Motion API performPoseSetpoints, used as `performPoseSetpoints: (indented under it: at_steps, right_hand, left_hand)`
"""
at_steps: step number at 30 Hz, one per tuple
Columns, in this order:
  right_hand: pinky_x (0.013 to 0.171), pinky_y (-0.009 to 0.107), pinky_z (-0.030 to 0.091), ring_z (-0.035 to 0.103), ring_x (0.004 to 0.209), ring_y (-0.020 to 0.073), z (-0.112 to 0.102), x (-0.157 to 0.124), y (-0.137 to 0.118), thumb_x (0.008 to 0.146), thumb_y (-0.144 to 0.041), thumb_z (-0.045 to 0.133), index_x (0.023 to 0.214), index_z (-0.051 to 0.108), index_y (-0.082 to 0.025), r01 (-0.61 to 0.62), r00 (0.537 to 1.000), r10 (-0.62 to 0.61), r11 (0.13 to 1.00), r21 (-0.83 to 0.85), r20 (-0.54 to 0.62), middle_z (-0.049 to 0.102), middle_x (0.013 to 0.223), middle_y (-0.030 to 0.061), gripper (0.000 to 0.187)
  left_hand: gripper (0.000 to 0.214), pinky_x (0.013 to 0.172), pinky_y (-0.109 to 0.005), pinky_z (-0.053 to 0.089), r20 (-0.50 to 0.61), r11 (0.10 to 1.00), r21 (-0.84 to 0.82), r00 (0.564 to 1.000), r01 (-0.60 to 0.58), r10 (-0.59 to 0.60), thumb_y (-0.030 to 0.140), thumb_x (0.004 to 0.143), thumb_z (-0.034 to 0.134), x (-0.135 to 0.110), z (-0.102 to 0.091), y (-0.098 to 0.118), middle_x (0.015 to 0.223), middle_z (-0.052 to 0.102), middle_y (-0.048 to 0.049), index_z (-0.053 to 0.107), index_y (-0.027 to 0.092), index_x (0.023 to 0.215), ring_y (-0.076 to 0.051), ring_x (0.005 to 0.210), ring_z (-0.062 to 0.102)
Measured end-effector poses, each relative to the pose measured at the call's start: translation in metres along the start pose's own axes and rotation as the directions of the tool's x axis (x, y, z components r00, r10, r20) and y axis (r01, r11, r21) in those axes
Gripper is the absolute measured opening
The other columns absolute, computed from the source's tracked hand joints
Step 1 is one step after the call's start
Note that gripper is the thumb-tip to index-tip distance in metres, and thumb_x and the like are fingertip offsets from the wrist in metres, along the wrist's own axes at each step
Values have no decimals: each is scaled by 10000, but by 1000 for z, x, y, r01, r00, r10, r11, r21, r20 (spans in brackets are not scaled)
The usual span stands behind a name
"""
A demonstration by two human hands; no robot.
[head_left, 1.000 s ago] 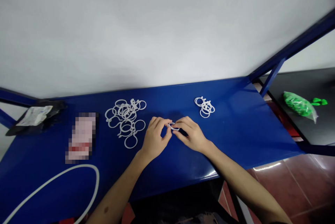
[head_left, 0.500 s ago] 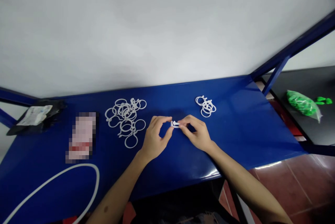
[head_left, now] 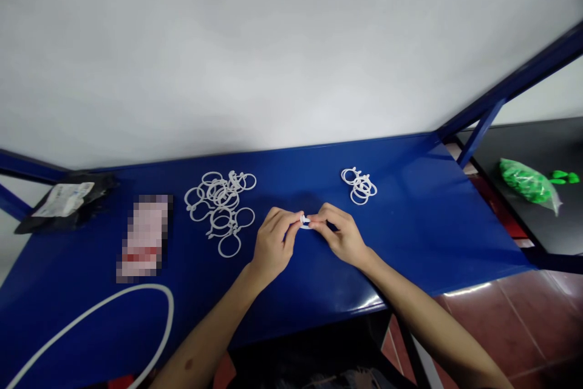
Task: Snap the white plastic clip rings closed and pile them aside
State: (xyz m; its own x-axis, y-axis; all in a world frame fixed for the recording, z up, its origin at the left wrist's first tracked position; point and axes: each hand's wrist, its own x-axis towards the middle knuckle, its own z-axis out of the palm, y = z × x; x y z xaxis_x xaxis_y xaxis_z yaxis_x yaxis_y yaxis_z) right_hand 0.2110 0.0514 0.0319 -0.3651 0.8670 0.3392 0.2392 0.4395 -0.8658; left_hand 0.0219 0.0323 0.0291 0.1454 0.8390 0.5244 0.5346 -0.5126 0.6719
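The small, round, white plastic-looking ring [head_left: 305,227] sits mid-frame, pinched in the closed fingertip grip of my left hand [head_left: 274,241] and right hand [head_left: 340,232]; uneven pressure might make it spring loose onto the glossy blue tabletop [head_left: 314,292].

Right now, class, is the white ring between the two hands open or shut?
Cannot tell: the left hand and right hand pinch the white ring, but fingers cover its sides and the rest shows too small.

The softly lit wall [head_left: 291,61] dims toward its upper corners. Glare whitens the table's front edge [head_left: 371,302]; pixelation masks a pinkish item [head_left: 144,231].
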Motion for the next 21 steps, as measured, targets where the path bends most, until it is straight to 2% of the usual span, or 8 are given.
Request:
performPoseSetpoints:
  at_steps: [6,9,11,13,15,17,21]
  right_hand:
    - [666,302,497,600,730,157,1,-2,4,1005,-264,572,963,706,-208,15,999,-14,1000,-26,50,657,829,39,151]
    - [682,310,510,610,743,162,0,-1,5,1005,-271,574,983,709,-214,31,998,-28,998,-63,49,664,830,38,148]
    - [714,327,522,621,776,172,-4,2,6,996,-278,593,999,707,-221,71,997,-67,989,-129,29,680,849,40,127]
    - [755,349,525,627,820,183,-11,5,8,980,-271,622,1012,703,-225,112,992,-123,961,-253,-31,696,887,45,98]
    - [795,371,521,620,871,199,-21,8,12,969,-245,636,1013,701,-222,100,978,-168,900,-424,-127,699,931,57,82]
    - [800,387,516,588,896,220,-34,9,19,962,-227,637,999,706,-214,11,958,-179,803,-596,-224,688,956,76,79]
    - [748,381,509,515,895,245,-55,10,32,951,-217,635,987,728,-197,-138,947,-146,621,-772,-287,649,1002,110,101]
  left_hand:
    - [197,740,-326,550,8,999,36,999,-39,39,117,978,506,-4,5,-5,862,723,-29,665,214,1043,-175,815,644]
    - [198,762,-337,539,50,995,69,996,-74,71,133,983,509,-2,4,-7,876,731,-33,666,208,1078,-178,814,642]
    - [194,811,-358,529,103,984,135,990,-114,100,164,978,542,1,0,-10,935,746,-39,662,211,1123,-190,863,649]
    - [218,870,-386,516,105,961,247,989,-125,101,194,963,581,6,-8,-15,1006,750,-52,656,210,1167,-210,929,651]
    - [241,917,-419,499,19,920,389,998,-58,55,212,953,593,11,-18,-23,1042,742,-74,658,203,1185,-236,974,644]
    - [246,952,-463,476,-101,852,519,995,75,-25,241,952,580,15,-28,-33,1052,724,-100,668,194,1177,-268,1011,626]
    - [346,966,-515,433,-238,680,672,955,293,-176,326,941,576,19,-41,-50,1204,649,-171,662,148,1225,-356,1158,533]
